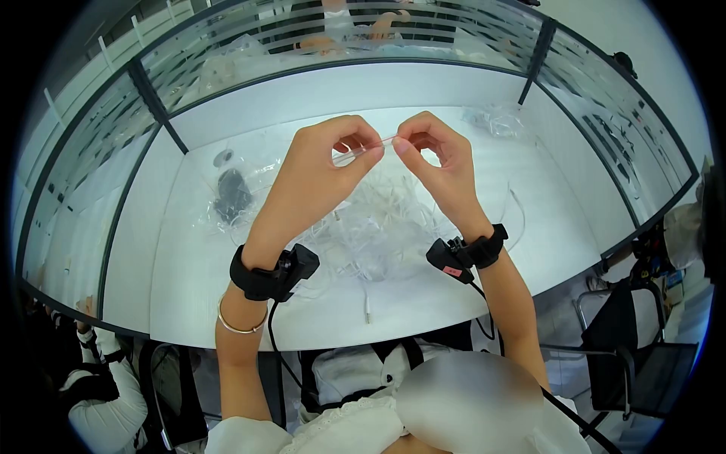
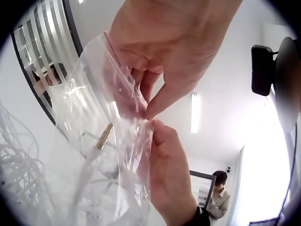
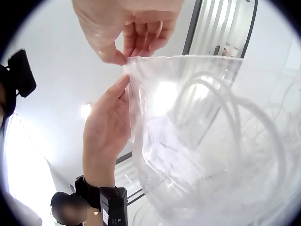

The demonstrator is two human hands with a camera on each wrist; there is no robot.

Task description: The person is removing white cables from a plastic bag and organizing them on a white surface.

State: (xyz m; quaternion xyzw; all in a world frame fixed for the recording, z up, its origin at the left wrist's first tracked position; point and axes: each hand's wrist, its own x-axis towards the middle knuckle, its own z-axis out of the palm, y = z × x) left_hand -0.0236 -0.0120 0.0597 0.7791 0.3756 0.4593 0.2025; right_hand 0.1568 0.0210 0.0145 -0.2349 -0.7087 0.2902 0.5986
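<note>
Over the white table, my left hand (image 1: 325,170) and right hand (image 1: 442,159) meet at the top edge of a clear plastic bag (image 2: 134,165). Each hand pinches that edge between thumb and fingers, the fingertips close together. A thin red line runs along the bag's mouth in the left wrist view. Through the film shows a white cable (image 3: 235,122), looped in the right wrist view, and a gold-coloured plug (image 2: 104,136) appears in the left wrist view. From the head, the bag is seen nearly edge-on and its body is hardly visible.
Below my hands lies a heap of white cables and clear bags (image 1: 378,219). A bag with a dark item (image 1: 232,193) sits at the left, another clear bag (image 1: 495,121) at the back right. Low partitions (image 1: 348,87) enclose the table (image 1: 189,295). Black chairs (image 1: 631,356) stand nearby.
</note>
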